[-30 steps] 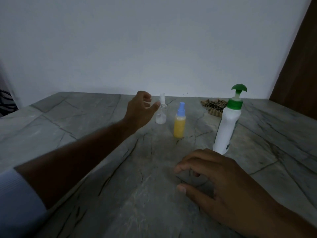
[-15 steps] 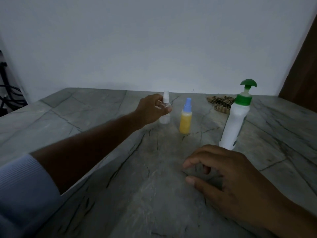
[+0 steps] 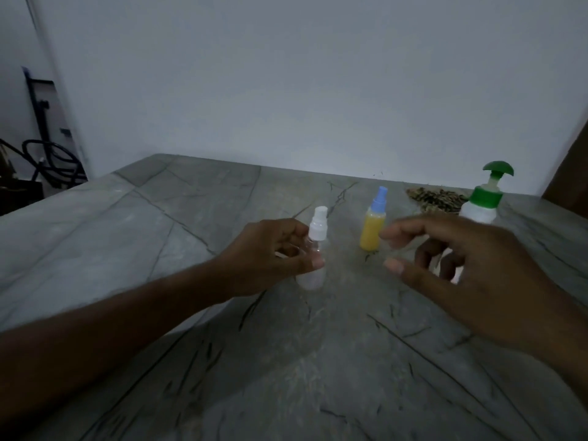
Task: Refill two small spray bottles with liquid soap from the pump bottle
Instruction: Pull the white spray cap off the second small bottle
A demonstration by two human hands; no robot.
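My left hand (image 3: 270, 253) grips the clear bottle (image 3: 313, 249) — thumb in front, fingers behind, bottle at the fingertips. Long axis vertical, white cap (image 3: 319, 222) up. Right hand (image 3: 461, 259) hovers just right of it, fingers spread, holding nothing — nearer the cap, so I'd unscrew with it. Yellow bottle (image 3: 372, 229) stands upright beyond.

one view only, head-worn, wide-angle, looking forward and down across the grey stone table (image 3: 178, 218) toward the white wall (image 3: 286, 84). both forearms enter from the bottom edge; left hand (image 3: 264, 253) and right hand (image 3: 458, 259) sit mid-frame, fairly near the lens (edges bend a little). bottles stand just beyond the hands, table's far edge past them. no second view to share anything with.
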